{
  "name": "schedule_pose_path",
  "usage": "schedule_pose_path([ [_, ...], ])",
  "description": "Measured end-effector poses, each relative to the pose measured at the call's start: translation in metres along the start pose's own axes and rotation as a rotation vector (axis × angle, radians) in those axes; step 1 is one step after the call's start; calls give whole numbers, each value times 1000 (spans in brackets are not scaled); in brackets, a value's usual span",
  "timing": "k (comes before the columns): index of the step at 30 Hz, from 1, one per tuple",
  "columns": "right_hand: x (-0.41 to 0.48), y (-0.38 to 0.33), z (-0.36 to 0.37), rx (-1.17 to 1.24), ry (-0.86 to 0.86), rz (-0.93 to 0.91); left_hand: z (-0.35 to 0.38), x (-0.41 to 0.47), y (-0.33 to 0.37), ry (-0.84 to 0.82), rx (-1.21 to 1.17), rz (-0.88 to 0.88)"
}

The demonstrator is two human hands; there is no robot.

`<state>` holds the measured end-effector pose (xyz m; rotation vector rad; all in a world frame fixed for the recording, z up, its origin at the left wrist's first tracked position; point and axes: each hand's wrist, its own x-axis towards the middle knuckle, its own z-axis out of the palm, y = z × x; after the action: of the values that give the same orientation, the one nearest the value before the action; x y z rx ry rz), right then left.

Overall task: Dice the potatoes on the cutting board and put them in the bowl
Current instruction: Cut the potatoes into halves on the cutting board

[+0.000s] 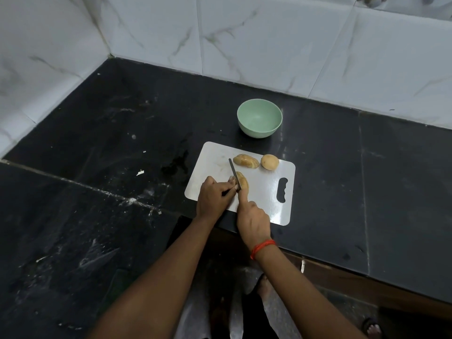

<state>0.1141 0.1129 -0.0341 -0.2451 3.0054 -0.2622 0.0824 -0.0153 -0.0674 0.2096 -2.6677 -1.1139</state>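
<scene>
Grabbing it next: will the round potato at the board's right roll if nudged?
Possibly: the round potato looks curved all over, though a flat underside could be hidden. The cutting board looks smooth and glossy, so it may also slide.

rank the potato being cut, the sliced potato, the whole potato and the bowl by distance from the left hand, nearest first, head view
From the left hand:
1. potato being cut, at its fingertips
2. sliced potato, beyond the knife
3. whole potato, farther right
4. bowl, off the board, behind
</scene>
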Motion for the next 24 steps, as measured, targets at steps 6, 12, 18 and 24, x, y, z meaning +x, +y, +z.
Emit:
schedule_pose_path([
  [6,-24,6,2,-32,-21,-17,-2,-3,6,2,3,6],
  [12,-89,27,10,-64,-109,34,-3,-3,7,6,8,24],
  [18,-87,42,5,269,174,72,-4,-3,6,-47,-24,-35],
  [24,-14,51,-13,416,436,138,-15,8,6,-134,-71,-2],
])
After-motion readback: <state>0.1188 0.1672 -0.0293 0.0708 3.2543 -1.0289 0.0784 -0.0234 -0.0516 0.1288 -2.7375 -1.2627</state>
